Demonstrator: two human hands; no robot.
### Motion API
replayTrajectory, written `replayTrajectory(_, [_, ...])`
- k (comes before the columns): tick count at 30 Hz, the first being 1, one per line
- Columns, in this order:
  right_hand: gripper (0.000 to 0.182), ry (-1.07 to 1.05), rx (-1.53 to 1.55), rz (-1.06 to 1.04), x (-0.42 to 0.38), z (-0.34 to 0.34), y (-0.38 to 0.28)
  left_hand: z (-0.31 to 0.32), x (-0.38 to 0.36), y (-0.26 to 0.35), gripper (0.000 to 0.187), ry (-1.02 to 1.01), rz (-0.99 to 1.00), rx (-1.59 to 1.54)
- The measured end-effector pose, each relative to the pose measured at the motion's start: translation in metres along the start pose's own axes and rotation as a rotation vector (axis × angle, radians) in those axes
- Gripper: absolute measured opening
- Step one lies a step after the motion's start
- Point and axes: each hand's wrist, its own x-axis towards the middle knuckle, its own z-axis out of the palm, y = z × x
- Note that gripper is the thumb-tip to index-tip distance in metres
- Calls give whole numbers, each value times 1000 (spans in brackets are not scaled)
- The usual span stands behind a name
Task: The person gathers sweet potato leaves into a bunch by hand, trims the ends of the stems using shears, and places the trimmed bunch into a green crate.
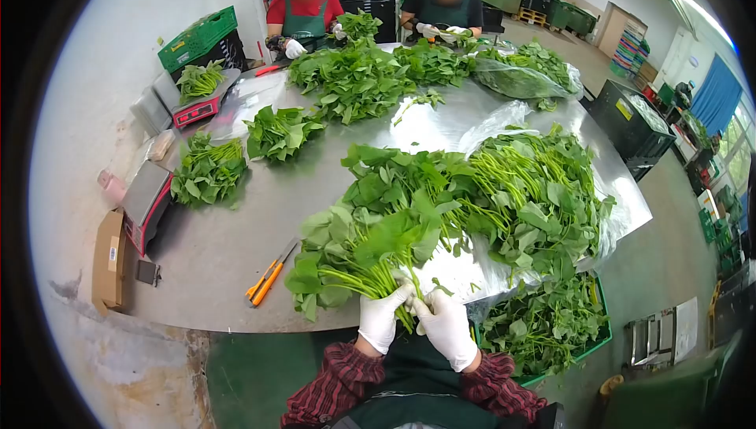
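At the table's near edge, my left hand point(382, 320), in a white glove, is closed round the stems of a bunch of leafy greens point(370, 244). My right hand point(446, 327), gloved too, touches the same stems just to the right, its fingers pinched on them. The bunch's leaves spread up and left over the metal table point(315, 185). Beside it on the right lies a large pile of greens point(543, 193) on clear plastic. Orange-handled scissors point(270, 275) rest to the left of the bunch.
Two smaller bunches point(209, 169) point(282, 134) lie left, near two red scales point(146, 208) point(206, 102). More greens point(350, 75) cover the far side, where two co-workers point(307, 12) point(446, 12) stand. A green crate point(543, 327) of greens stands below right.
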Motion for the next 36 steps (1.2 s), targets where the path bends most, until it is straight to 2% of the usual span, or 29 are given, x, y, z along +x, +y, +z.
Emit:
replayTrajectory(1, [23, 3, 0, 1, 0, 3, 9, 3, -1, 1, 16, -2, -1, 0])
replayTrajectory(3, [22, 126, -149, -289, 2, 10, 23, 10, -6, 6, 16, 53, -77, -21])
replayTrajectory(7, [21, 43, -90, -306, 1, 7, 19, 4, -4, 9, 13, 25, -116, 36])
replayTrajectory(9, [20, 82, -22, -87, 0, 2, 8, -1, -1, 7, 9, -39, -135, -63])
replayTrajectory(10, [19, 234, 22, -214, 2, 11, 25, 2, -2, 6, 8, -13, -163, -116])
replayTrajectory(11, [19, 231, 23, -215, 1, 9, 29, 5, -2, 7, 8, -11, -160, -116])
replayTrajectory(13, [15, 525, 306, -177, 0, -6, 32, 9, -2, 12, 12, 38, -120, -137])
replayTrajectory(15, [10, 741, 258, -131, 15, -57, 49, -11, 9, 17, 15, 43, -110, -197])
replayTrajectory(17, [12, 917, 283, 20, 34, -107, 41, -20, 12, 29, 15, -49, -128, -240])
replayTrajectory(19, [19, 831, -119, 160, 32, -147, 80, -17, 7, 33, 16, -75, -136, -188])
replayTrajectory(20, [24, 796, -136, 34, 34, -149, 93, -13, 6, 32, 16, -99, -181, -149])
replayTrajectory(22, [17, 552, 164, 88, 24, -121, 23, -10, 7, 21, 15, -174, -238, -99])
replayTrajectory(23, [15, 352, 232, 114, 19, -108, 8, -2, 3, 21, 14, -167, -273, -99])
replayTrajectory(25, [20, 37, 268, 16, 15, -77, 2, 8, -1, 19, 14, -203, -315, -34])
replayTrajectory(26, [20, -95, 350, 48, 15, -65, -13, 9, -3, 18, 14, -202, -316, -32])
replayTrajectory(29, [16, -327, 303, 39, 22, -40, -7, 6, -6, 18, 16, -262, -309, 51])
replayTrajectory(31, [15, -348, 311, 74, 24, -33, -7, 4, -7, 18, 18, -221, -293, 117])
replayTrajectory(34, [12, -221, 372, 9, 20, -18, 8, 7, -7, 13, 18, -169, -248, 68])
replayTrajectory(36, [8, 18, 303, -94, 13, -13, 9, 8, -6, 10, 17, -66, -245, 23])
